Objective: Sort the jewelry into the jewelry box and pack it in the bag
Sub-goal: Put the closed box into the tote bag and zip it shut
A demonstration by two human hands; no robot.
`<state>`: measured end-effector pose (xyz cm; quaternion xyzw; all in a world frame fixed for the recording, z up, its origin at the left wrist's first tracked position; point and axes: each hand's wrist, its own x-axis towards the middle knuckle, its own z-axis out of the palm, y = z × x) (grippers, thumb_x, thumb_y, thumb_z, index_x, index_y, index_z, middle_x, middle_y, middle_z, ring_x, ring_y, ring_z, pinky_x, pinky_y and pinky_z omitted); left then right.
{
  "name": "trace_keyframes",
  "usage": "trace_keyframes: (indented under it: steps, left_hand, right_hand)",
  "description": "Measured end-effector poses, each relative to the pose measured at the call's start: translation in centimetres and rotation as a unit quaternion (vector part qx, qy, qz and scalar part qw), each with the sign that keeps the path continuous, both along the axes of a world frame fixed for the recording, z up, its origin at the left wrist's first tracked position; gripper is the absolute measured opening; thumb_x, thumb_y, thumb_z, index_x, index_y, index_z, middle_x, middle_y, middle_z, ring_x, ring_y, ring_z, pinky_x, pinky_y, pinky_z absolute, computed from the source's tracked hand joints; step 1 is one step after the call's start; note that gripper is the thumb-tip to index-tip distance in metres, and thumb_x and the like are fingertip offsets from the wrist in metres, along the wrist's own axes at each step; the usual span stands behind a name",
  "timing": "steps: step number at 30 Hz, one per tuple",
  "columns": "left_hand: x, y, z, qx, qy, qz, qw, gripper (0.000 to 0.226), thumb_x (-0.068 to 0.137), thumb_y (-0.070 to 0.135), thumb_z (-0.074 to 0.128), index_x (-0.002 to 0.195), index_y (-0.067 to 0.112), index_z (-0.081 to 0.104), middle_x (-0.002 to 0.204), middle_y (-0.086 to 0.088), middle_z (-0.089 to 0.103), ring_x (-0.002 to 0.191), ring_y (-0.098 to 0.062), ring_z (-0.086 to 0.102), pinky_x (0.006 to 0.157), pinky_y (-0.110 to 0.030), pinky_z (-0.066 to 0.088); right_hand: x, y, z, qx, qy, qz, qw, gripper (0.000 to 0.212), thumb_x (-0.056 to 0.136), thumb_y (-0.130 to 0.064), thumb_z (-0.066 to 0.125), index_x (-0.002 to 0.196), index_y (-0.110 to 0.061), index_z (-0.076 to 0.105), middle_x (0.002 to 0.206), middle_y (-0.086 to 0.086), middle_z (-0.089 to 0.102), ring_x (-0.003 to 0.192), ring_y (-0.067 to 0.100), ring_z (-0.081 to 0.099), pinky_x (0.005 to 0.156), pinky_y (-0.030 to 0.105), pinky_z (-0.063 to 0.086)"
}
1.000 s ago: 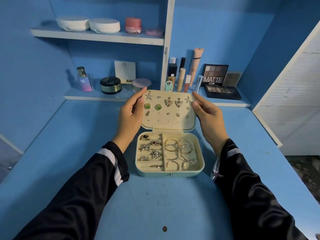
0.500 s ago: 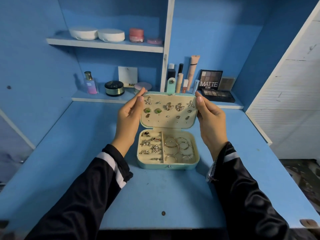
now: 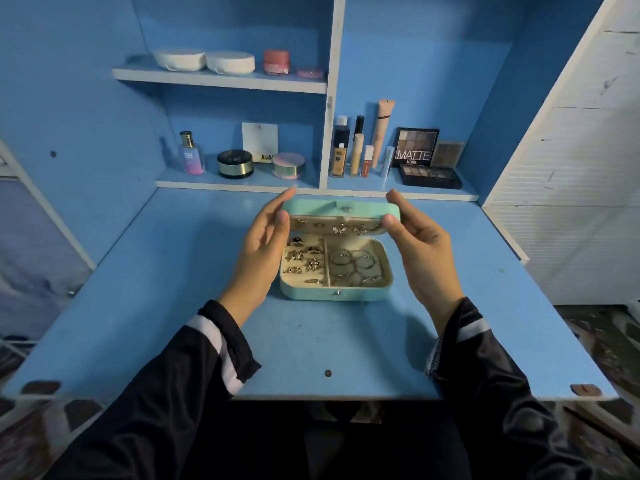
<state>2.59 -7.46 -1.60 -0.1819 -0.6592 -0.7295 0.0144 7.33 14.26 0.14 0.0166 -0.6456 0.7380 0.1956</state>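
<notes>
– Closing the lid [image 3: 341,210] is judged to be the step in hand?

– It is so judged. The jewelry box [image 3: 336,292] is set on the blue surface [image 3: 166,278], straight ahead of the person, with its long axis running left to right. The lid is hinged along the far side and is tilted forward over the base, partly shut.

– How is it gripped?

– The left end of the lid is pinched by the left hand [image 3: 259,247], with the fingers [image 3: 286,196] laid on top and the thumb beneath. The right end is pinched in the same way by the right hand [image 3: 419,247]. Neither hand is nearer, as one short end is taken by each.

– And the jewelry?

– Rings [image 3: 304,259] are seen in the left compartment and hoops [image 3: 353,265] in the right. Earrings [image 3: 341,229] are pinned to the lid's inner face.

– What does the coming move turn on?

– The lid's front edge has to be brought down and toward the person, level along the long axis, so that it meets the base rim evenly. If one end is lowered first, a hoop could be caught at the rim.

– The bag?

– None is seen in this view, so packing is judged not yet begun.
</notes>
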Motion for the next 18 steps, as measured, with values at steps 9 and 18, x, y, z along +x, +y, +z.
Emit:
trace_keyframes:
  steps: [9,18]
  left_hand:
    - [2.1,-1.6,-2.3,-0.095,0.008,-0.026,0.995,0.041,0.096,0.057,0.041,0.136,0.051,0.044,0.149,0.002,0.045,0.141,-0.019,0.038,0.119,-0.053,0.025]
    - [3.1,-2.5,-2.3,-0.183,0.016,-0.079,0.980,0.044,0.105,0.023,0.036,0.142,0.046,0.032,0.163,0.016,0.013,0.144,0.011,0.010,0.120,-0.019,0.014]
  right_hand:
    - [2.8,0.1,-2.3,0.039,-0.014,0.039,0.998,0.048,0.082,-0.019,0.067,0.129,-0.026,0.058,0.137,0.013,0.056,0.132,0.023,0.049,0.106,0.037,0.045]
    - [3.6,1.1,-4.1,0.095,-0.037,0.064,0.993,0.055,0.081,-0.031,0.075,0.132,-0.028,0.056,0.144,0.004,0.050,0.141,0.022,0.037,0.116,0.048,0.030]
